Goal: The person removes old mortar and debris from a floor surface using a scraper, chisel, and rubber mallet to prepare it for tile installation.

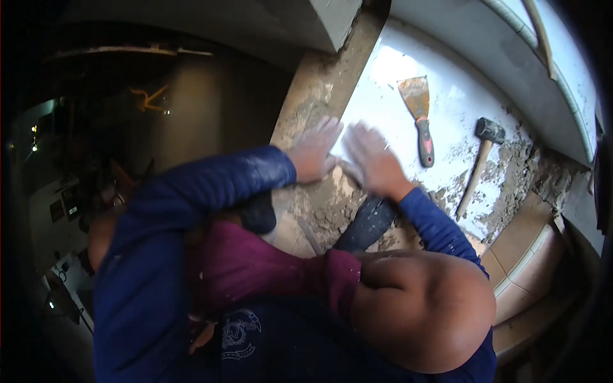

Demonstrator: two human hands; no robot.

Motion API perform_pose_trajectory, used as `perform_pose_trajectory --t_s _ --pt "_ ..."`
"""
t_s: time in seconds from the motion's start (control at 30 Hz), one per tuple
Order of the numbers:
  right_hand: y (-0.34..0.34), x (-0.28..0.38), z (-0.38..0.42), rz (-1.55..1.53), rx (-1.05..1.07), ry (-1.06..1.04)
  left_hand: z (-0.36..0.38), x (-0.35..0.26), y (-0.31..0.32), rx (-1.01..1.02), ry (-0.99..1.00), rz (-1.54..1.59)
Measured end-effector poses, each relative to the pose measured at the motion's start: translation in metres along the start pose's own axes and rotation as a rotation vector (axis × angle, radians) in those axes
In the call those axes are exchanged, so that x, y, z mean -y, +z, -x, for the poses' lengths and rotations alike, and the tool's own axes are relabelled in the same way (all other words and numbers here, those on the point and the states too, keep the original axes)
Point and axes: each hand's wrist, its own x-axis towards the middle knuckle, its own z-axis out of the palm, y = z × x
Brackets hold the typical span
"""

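My left hand (314, 150), dusted with powder, lies with its fingers stretched out on the mortar-smeared strip (305, 105) at the left edge of a white tile (386, 76). Close beside it, my right hand (372, 159) rests flat at the tile's near edge, slightly blurred, its fingers extended. Neither hand holds anything that I can see. Ahead of the right hand, a scraper (424, 121) with a rusty blade and a dark, red-marked handle lies on the white surface. Farther right lies a hammer (480, 159) with a black head and wooden handle.
Crumbled mortar (329, 207) covers the floor between my feet, and more debris (514, 172) lies along the right side. A tiled step (527, 255) stands at the right. A pale curved ledge (543, 70) borders the upper right. The room to the left is dark.
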Motion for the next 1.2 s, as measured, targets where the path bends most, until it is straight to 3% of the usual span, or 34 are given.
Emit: perform_pose_trajectory --t_s 0.07,0.2,0.23,0.3,0.33,0.37,0.4,0.43,0.5,0.57,0.67,0.73,0.83,0.93,1.03,1.1,1.2 --pt "0.009 0.018 0.027 -0.145 0.162 -0.094 0.026 -0.012 0.021 0.016 -0.04 -0.017" --pt "-0.002 0.047 0.064 -0.196 0.228 -0.106 0.031 -0.014 0.008 0.156 -0.103 0.032" --pt "-0.01 0.046 0.058 -0.322 0.37 -0.072 0.027 -0.013 -0.001 0.2 -0.094 0.034" --pt "-0.033 0.048 0.047 -0.586 0.659 0.006 0.017 -0.031 -0.025 0.666 -0.259 0.119" --pt "-0.037 0.046 0.045 -0.512 0.33 0.075 0.014 -0.037 -0.033 0.902 -0.346 0.16" --pt "-0.04 0.039 0.042 -0.43 0.002 0.14 0.009 -0.039 -0.034 0.797 -0.229 0.122" --pt "-0.038 0.017 0.032 -0.187 -0.341 0.045 0.002 -0.04 -0.034 0.692 -0.115 0.088" --pt "-0.05 -0.002 0.026 -0.048 -0.429 0.242 -0.006 -0.041 -0.032 0.589 -0.002 0.054" --pt "-0.066 -0.029 0.018 0.355 -0.452 0.548 -0.045 -0.032 -0.014 0.052 0.178 -0.057" --pt "-0.062 -0.045 0.032 0.184 -0.354 0.721 -0.084 -0.029 0.001 -0.121 0.216 -0.187" --pt "-0.055 -0.045 0.047 -0.02 -0.343 0.827 -0.073 -0.058 0.039 -0.017 0.206 -0.204" --pt "-0.059 -0.046 0.049 -0.099 -0.494 0.771 -0.054 -0.087 0.047 0.155 0.303 -0.137" --pt "-0.08 -0.031 0.04 -0.139 -0.629 0.717 -0.06 -0.118 0.034 0.23 -0.031 0.75" --pt "-0.085 -0.015 0.017 -0.201 -0.6 0.705 -0.115 -0.114 0.036 -0.02 -0.306 1.354" --pt "-0.081 -0.015 0.013 -0.297 -0.665 0.555 -0.151 -0.101 0.023 -0.03 -0.483 1.602" --pt "-0.098 -0.012 0.019 -0.423 -0.644 0.509 -0.164 -0.105 -0.013 -0.175 -0.619 1.573" --pt "-0.093 -0.044 0.071 0.124 -0.782 0.738 -0.178 -0.073 -0.037 -0.306 -0.769 1.41"
